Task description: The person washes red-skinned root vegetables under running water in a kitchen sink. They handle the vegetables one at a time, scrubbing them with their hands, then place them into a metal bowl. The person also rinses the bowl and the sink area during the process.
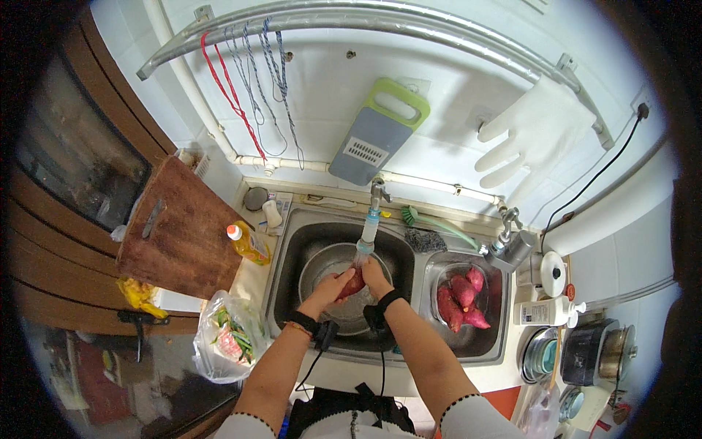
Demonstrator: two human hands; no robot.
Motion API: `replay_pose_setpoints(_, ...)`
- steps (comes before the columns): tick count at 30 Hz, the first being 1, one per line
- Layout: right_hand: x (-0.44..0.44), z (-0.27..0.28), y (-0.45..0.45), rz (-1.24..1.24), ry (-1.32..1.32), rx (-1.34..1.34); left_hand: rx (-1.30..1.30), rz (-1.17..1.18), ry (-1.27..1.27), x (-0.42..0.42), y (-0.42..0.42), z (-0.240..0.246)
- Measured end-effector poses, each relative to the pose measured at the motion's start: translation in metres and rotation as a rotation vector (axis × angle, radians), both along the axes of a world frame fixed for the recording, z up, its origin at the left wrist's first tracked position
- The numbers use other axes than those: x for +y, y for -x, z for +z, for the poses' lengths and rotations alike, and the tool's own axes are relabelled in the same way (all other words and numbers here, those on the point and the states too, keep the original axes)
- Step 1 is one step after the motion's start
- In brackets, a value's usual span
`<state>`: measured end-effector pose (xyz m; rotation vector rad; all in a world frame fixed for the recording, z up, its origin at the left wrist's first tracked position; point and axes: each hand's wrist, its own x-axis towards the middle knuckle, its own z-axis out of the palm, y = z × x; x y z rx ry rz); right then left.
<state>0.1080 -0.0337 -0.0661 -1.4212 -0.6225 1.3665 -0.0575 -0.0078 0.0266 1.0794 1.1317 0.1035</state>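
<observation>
Under the faucet nozzle [369, 233], my left hand [330, 290] grips a red-skinned sweet potato [352, 285]. My right hand [376, 277] is at its far right side with the fingers curled against it. Water runs from the nozzle onto the sweet potato. Beneath both hands sits a round metal basin [311, 269] inside the larger left bowl of the steel sink [285, 241]. Several more sweet potatoes [463, 291] lie in a clear-rimmed container in the smaller right bowl.
A green-handled scrub brush [439, 222] and a dark scouring pad [425, 240] rest behind the sink. Yellow dish soap [249, 244], a wooden cutting board [184, 230] and a plastic bag of scraps [230, 340] stand left. A white pump bottle [540, 311] is right. A grater [375, 137] hangs above.
</observation>
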Motion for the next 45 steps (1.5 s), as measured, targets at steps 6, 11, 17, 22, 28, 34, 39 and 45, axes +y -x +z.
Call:
replay_pose_setpoints(6,-0.007,0.014,0.001,-0.135,-0.082,0.285,0.036,0.051,-0.285,0.0,-0.012,0.0)
replay_pose_setpoints(11,-0.009,0.041,-0.011,-0.035,-0.013,0.379,-0.214,0.048,0.11,0.001,-0.006,0.004)
replay_pose_setpoints(17,-0.008,0.045,-0.013,-0.086,-0.065,0.723,-0.505,0.117,0.809,0.012,0.0,-0.008)
replay_pose_setpoints(22,-0.012,0.044,-0.012,-0.131,-0.083,0.88,-0.708,0.102,1.141,0.017,0.0,-0.034)
replay_pose_setpoints(28,-0.001,0.05,-0.014,-0.28,-0.044,0.625,-0.191,0.175,0.081,0.021,-0.016,-0.056)
replay_pose_setpoints(34,-0.001,0.054,-0.007,-0.468,-0.152,0.583,0.105,0.104,-0.493,0.023,-0.039,-0.046)
replay_pose_setpoints(39,-0.003,0.069,-0.019,-0.463,-0.192,0.572,0.058,0.138,-0.32,0.031,-0.052,-0.049)
replay_pose_setpoints(45,-0.012,0.074,-0.038,-0.392,-0.159,0.64,-0.276,0.134,0.497,0.044,-0.052,-0.055)
